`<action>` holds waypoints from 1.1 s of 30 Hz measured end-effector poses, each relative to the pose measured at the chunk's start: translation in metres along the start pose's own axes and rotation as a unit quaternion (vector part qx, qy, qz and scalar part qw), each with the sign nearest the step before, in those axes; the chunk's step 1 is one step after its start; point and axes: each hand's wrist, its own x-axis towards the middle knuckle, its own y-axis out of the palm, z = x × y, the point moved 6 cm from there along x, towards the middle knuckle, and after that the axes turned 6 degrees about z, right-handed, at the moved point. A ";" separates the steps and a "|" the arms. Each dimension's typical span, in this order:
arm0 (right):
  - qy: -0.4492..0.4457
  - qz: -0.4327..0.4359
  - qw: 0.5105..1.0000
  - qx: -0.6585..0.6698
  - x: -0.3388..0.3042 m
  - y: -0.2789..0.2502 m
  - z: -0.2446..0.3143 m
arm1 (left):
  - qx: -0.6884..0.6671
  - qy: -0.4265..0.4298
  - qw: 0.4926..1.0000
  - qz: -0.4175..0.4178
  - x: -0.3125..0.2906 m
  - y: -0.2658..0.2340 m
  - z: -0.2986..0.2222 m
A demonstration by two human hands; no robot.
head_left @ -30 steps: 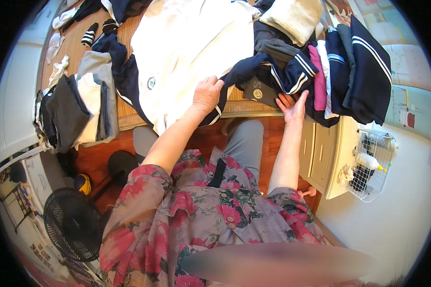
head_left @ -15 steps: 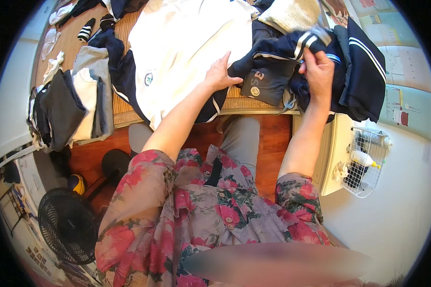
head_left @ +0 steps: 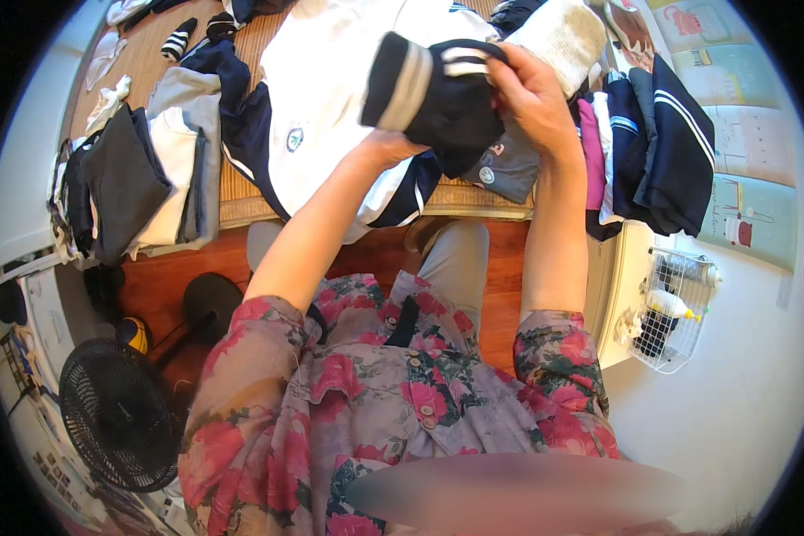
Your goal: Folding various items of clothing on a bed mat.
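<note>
navy striped garment [head_left: 433, 89], both hands' grip

A single head-worn fisheye view looks steeply down from above the person's chest, close over the raised left hand [head_left: 393, 147] and right hand [head_left: 531, 98] at upper centre. The bed [head_left: 473, 196] with laid-out clothes fills the top of the frame, the standing fan [head_left: 121, 415] sits lower left, and the wire basket [head_left: 674, 308] at right. Straight edges bow toward the dark circular rim.
</note>
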 end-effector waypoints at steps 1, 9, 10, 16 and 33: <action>0.001 -0.001 1.000 -0.003 0.000 0.007 0.003 | -0.089 0.024 0.996 0.002 -0.003 0.003 -0.011; -0.021 -0.251 0.961 -0.116 -0.054 0.028 0.002 | 0.542 0.240 0.775 -0.220 -0.006 -0.041 -0.069; -0.003 -0.225 0.954 -0.198 -0.058 0.040 -0.007 | 0.468 0.222 0.825 -0.225 -0.001 -0.046 -0.072; 0.118 -0.223 0.908 -0.333 -0.067 0.062 -0.067 | 0.515 0.215 0.815 -0.158 0.048 0.010 -0.185; 0.240 -0.287 0.884 -0.281 -0.101 0.035 -0.100 | 0.504 0.163 0.836 -0.146 0.125 0.035 -0.175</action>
